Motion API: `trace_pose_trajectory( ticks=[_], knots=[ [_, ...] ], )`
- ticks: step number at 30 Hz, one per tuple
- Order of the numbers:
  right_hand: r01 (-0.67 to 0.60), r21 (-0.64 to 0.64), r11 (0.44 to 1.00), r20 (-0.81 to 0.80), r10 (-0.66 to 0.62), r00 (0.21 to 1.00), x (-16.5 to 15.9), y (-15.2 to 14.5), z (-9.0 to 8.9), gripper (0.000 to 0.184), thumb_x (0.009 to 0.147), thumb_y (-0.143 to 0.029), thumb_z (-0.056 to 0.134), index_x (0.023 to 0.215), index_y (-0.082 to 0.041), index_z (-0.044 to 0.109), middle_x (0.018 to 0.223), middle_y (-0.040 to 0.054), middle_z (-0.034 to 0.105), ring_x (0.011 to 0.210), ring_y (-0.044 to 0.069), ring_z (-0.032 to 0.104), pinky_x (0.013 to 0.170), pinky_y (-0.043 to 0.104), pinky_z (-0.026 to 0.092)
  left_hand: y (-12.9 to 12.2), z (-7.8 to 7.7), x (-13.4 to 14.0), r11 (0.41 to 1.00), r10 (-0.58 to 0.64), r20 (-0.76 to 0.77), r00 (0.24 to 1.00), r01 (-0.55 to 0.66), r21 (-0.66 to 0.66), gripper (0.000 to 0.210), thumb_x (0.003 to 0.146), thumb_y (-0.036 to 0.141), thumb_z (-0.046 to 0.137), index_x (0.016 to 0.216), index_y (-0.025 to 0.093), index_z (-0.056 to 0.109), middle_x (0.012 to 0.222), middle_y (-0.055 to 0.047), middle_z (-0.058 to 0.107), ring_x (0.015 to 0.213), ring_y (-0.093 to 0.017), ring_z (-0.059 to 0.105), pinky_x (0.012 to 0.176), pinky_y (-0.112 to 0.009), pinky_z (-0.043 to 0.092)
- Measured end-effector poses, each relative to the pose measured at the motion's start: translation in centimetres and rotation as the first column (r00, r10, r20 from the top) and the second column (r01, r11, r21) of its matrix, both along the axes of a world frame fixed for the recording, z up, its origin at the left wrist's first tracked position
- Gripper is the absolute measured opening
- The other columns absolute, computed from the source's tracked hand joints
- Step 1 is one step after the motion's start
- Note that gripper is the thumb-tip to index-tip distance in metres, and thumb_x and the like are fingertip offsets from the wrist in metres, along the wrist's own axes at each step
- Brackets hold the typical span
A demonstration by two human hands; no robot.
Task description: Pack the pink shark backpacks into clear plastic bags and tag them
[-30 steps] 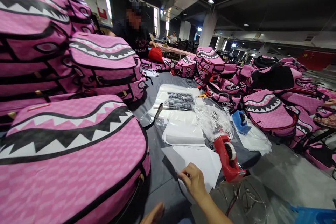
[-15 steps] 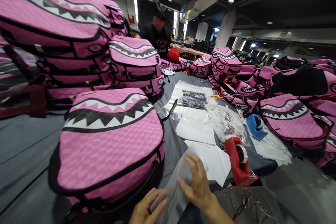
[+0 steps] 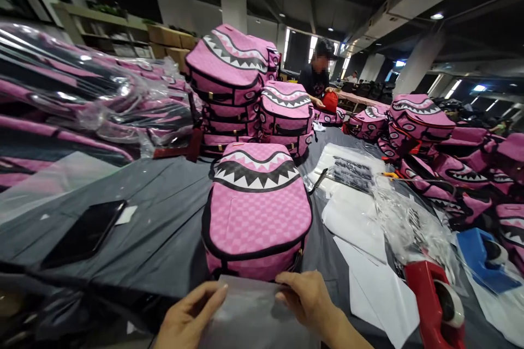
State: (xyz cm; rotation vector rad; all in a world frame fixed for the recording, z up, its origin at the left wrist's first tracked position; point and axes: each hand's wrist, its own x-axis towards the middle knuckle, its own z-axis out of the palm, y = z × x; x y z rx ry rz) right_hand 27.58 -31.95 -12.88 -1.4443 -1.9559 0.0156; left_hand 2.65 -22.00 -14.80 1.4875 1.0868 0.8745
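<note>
At six o'clock, the left hand (image 3: 186, 316) and right hand (image 3: 310, 298) pinch a translucent sheet (image 3: 254, 308), seemingly a spreading step; the next move calls for even tension.

A left-hand grip (image 3: 190, 313) and a right-hand grip (image 3: 310, 301) hold a translucent plastic sheet (image 3: 254, 311) near its far edge; just beyond it, a pink backpack (image 3: 262, 221) with a jagged-tooth print lies on the grey tabletop (image 3: 164, 191); a black phone (image 3: 85, 232) lies to its left, white paper (image 3: 379, 289) and a red tape dispenser (image 3: 423, 286) to its right; behind are stacked pink backpacks (image 3: 229, 84) and a co-worker (image 3: 311, 80) handling something red (image 3: 329, 101).
</note>
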Motion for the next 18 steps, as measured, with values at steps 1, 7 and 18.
trace_pose_trajectory(
  ticks=[1,7,18],
  knots=[
    [0.009,0.017,1.000,0.038,-0.010,0.999,-0.3,0.5,0.4,0.028,0.108,-0.039,0.045,0.122,-0.024,0.063,0.073,0.0015,0.073,0.054,0.014,0.062,0.055,0.026,0.040,0.5,0.2,0.2,0.998,0.052,0.009,0.999,-0.052,-0.021,0.058,0.070,0.077,0.070,0.075,0.019,0.074,0.068,0.000,0.067,0.063,-0.017,0.061,0.058,-0.021,0.052],
    [-0.056,0.049,0.997,0.377,0.033,0.926,-0.6,1.8,2.2,0.026,0.107,-0.026,0.042,0.119,-0.027,0.065,0.064,-0.0015,0.064,0.046,0.013,0.050,0.048,0.029,0.028,1.8,0.9,1.0,0.942,0.166,-0.036,0.985,-0.148,0.300,0.058,0.077,0.078,0.064,0.072,0.022,0.076,0.067,0.001,0.068,0.053,-0.013,0.060,0.046,-0.018,0.047],
    [-0.051,0.083,0.995,0.445,0.009,0.896,-2.2,1.6,1.9,0.020,0.106,-0.021,0.047,0.118,-0.018,0.063,0.063,-0.0006,0.063,0.047,0.015,0.053,0.046,0.032,0.030,-1.8,0.6,2.9,0.401,0.056,-0.133,0.990,0.099,0.911,0.025,0.100,0.015,0.051,0.119,0.021,0.066,0.099,-0.007,0.074,0.097,-0.018,0.070,0.090,-0.029,0.056]
  ],
)
